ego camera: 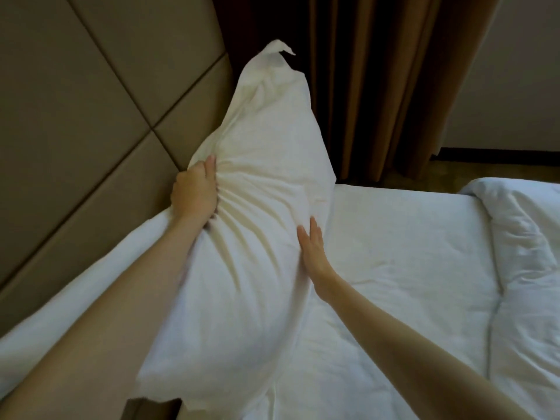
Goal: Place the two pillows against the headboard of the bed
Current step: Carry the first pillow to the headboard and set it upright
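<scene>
A: While we lean over the bed (pixel 394 268), the padded headboard (pixel 75 116) runs along its left edge, with the white pillow (pixel 257 192) propped up against it.

B: Yep, our left hand (pixel 195 192) is bunching its cover tight, and our right hand (pixel 312 247) lies flat and loose on its side.

Left hand (pixel 195 194) gripping pillow (pixel 251 207) by headboard (pixel 75 116); right hand (pixel 313 248) flat on it
</scene>
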Tool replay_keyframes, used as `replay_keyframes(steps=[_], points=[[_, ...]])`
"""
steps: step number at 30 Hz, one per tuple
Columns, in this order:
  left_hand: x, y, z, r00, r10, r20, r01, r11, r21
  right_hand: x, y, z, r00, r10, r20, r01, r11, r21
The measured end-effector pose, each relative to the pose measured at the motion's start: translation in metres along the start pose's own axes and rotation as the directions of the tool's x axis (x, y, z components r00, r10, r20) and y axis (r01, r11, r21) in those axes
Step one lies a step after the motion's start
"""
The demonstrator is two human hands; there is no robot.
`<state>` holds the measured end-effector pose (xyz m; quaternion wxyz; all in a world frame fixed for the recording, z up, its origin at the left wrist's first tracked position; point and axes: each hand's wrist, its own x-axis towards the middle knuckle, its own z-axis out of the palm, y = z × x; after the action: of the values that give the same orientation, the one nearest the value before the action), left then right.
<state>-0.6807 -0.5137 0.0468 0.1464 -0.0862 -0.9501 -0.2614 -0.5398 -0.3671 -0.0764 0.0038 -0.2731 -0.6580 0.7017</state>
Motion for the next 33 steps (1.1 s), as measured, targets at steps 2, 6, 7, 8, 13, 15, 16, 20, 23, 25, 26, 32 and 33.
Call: replay_keyframes(steps=[2, 6, 7, 8, 13, 15, 16, 20, 23, 25, 26, 32, 33], points=[[-0.012, -0.003, -0.009, 0.996, 0.030, 0.081, -0.040, 0.992, 0.119, -0.010, 0.012, 0.000, 0.995, 0.100, 0.007, -0.100, 0.989, 0.108], [-0.037, -0.020, -0.028, 0.987, -0.007, 0.163, -0.048, 0.942, 0.333, -0.031, 0.034, 0.001, 0.882, 0.450, 0.141, -0.472, 0.852, 0.227], [-0.042, -0.022, -0.030, 0.982, -0.028, 0.185, -0.033, 0.946, 0.321, -0.037, 0.039, 0.004, 0.851, 0.499, 0.165, -0.526, 0.812, 0.252], [-0.046, -0.022, -0.031, 0.980, -0.019, 0.196, -0.038, 0.958, 0.285, -0.042, 0.041, 0.007, 0.838, 0.516, 0.178, -0.546, 0.784, 0.296], [-0.054, 0.004, -0.042, 0.998, 0.070, -0.009, -0.070, 0.994, -0.080, -0.049, 0.025, 0.019, 0.939, 0.324, 0.115, -0.329, 0.752, 0.571], [-0.054, 0.017, -0.049, 0.990, 0.110, -0.091, -0.124, 0.977, -0.171, -0.051, 0.012, 0.017, 0.957, 0.276, 0.090, -0.275, 0.762, 0.586], [-0.054, 0.025, -0.052, 0.984, 0.126, -0.122, -0.150, 0.967, -0.206, -0.052, 0.005, 0.015, 0.963, 0.257, 0.081, -0.254, 0.767, 0.589], [-0.041, 0.053, -0.061, 0.972, 0.070, -0.224, -0.146, 0.927, -0.345, -0.049, -0.024, 0.009, 0.984, 0.178, 0.029, -0.161, 0.795, 0.584], [-0.024, 0.052, -0.064, 0.946, -0.011, -0.324, -0.124, 0.911, -0.393, -0.039, -0.048, 0.003, 0.996, 0.093, -0.010, -0.075, 0.858, 0.509], [-0.025, 0.043, -0.059, 0.942, -0.021, -0.335, -0.138, 0.886, -0.443, -0.032, -0.057, -0.006, 0.999, 0.032, -0.036, -0.014, 0.907, 0.421], [-0.028, 0.038, -0.054, 0.953, -0.006, -0.303, -0.137, 0.884, -0.447, -0.028, -0.058, -0.010, 0.999, 0.018, -0.039, -0.002, 0.930, 0.368], [-0.055, -0.022, -0.040, 0.971, -0.013, 0.241, -0.037, 0.978, 0.203, -0.028, -0.023, -0.019, 0.990, 0.078, 0.119, -0.075, 0.997, -0.028], [-0.059, -0.030, -0.042, 0.965, -0.021, 0.260, -0.067, 0.942, 0.328, -0.030, -0.020, -0.018, 0.989, 0.067, 0.135, -0.058, 0.996, -0.068]])
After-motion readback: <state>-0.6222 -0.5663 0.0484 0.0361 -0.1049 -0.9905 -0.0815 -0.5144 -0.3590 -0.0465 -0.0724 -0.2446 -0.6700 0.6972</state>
